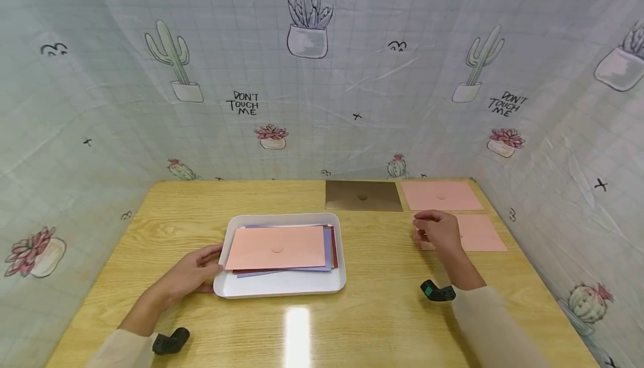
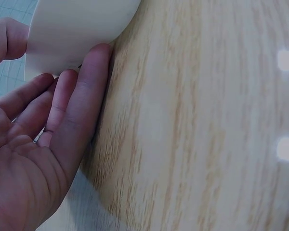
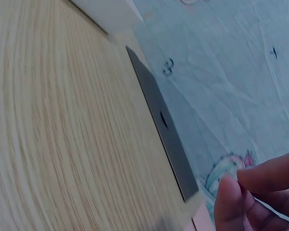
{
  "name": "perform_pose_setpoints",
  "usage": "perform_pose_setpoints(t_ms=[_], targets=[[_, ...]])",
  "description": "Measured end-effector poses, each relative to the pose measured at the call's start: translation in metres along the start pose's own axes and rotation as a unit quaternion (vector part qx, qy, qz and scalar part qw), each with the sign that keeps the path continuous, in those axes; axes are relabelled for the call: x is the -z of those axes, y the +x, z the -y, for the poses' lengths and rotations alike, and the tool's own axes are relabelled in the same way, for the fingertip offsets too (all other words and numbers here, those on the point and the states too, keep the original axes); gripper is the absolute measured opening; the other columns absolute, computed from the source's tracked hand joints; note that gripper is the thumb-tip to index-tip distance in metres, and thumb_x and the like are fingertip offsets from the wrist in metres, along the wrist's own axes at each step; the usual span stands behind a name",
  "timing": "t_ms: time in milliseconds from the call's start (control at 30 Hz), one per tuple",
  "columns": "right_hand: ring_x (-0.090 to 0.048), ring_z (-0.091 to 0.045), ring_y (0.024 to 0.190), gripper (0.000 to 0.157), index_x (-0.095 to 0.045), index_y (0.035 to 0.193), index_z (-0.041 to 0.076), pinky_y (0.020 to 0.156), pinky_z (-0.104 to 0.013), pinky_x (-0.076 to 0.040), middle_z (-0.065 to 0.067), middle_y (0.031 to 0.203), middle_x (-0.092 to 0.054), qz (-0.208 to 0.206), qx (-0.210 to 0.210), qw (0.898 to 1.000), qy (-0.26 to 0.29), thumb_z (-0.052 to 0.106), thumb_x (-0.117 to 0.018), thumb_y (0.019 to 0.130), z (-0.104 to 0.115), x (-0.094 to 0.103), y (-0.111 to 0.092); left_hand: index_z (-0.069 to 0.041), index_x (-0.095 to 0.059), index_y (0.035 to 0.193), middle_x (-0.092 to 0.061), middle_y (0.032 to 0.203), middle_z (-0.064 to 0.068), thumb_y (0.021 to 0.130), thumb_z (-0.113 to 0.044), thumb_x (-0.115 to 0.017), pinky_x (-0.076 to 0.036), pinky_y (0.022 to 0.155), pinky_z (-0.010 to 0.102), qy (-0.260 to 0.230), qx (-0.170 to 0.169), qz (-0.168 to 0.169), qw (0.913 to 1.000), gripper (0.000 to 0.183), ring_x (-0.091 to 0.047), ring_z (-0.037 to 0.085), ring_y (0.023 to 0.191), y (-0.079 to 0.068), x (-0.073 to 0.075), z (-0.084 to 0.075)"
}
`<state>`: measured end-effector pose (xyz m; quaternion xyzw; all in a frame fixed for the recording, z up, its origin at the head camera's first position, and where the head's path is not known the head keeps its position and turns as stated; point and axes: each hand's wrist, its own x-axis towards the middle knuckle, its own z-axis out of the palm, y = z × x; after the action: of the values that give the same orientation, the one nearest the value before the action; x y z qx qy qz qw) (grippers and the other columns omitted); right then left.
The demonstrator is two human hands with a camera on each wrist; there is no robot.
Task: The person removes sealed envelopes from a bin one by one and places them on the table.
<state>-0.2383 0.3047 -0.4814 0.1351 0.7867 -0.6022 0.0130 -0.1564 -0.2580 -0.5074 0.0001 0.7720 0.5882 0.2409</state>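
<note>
A white tray (image 1: 282, 287) holds a stack of envelopes, with a pink envelope (image 1: 276, 248) on top and purple and red edges showing below. My left hand (image 1: 188, 270) grips the tray's left end, one digit bent at the rim and the others against the lower wall (image 2: 82, 29). My right hand (image 1: 440, 234) is over the left part of a pink envelope (image 1: 480, 232) lying flat on the table. Its fingers are loosely curled, thumb and index tips close together, with nothing visible between them in the right wrist view.
Behind the right hand lie a brown envelope (image 1: 362, 196) and another pink envelope (image 1: 443, 196), along the back edge of the wooden table (image 1: 379, 273). A printed cloth (image 1: 352, 88) hangs behind and at both sides. A black wrist mount (image 1: 171, 341) sits at each sleeve.
</note>
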Motion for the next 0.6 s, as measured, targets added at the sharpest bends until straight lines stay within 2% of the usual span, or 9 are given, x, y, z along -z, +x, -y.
perform_pose_setpoints(t_ms=[300, 600], targets=[[-0.067, -0.015, 0.074, 0.032, -0.065, 0.126, -0.012, 0.071, -0.028, -0.065, 0.005, 0.084, -0.070, 0.047, 0.010, 0.999, 0.007, 0.004, -0.069, 0.098, 0.009, -0.039, -0.011, 0.001, -0.014, 0.166, -0.019, 0.171, 0.030, 0.104, -0.019, -0.062, -0.065, 0.087, 0.041, -0.001, 0.004, -0.003, 1.0000, 0.081, -0.061, 0.034, 0.131, 0.002, -0.002, 0.003], [-0.072, -0.013, 0.072, 0.030, -0.064, 0.124, -0.015, 0.073, -0.028, -0.065, -0.007, 0.090, -0.072, 0.102, 0.024, 0.994, 0.019, 0.000, -0.068, 0.098, 0.023, -0.074, -0.021, -0.001, -0.016, 0.166, -0.021, 0.171, 0.028, 0.104, -0.018, -0.060, -0.064, 0.088, 0.040, 0.004, 0.004, -0.009, 0.9999, 0.077, -0.056, 0.039, 0.137, 0.005, 0.003, 0.000]])
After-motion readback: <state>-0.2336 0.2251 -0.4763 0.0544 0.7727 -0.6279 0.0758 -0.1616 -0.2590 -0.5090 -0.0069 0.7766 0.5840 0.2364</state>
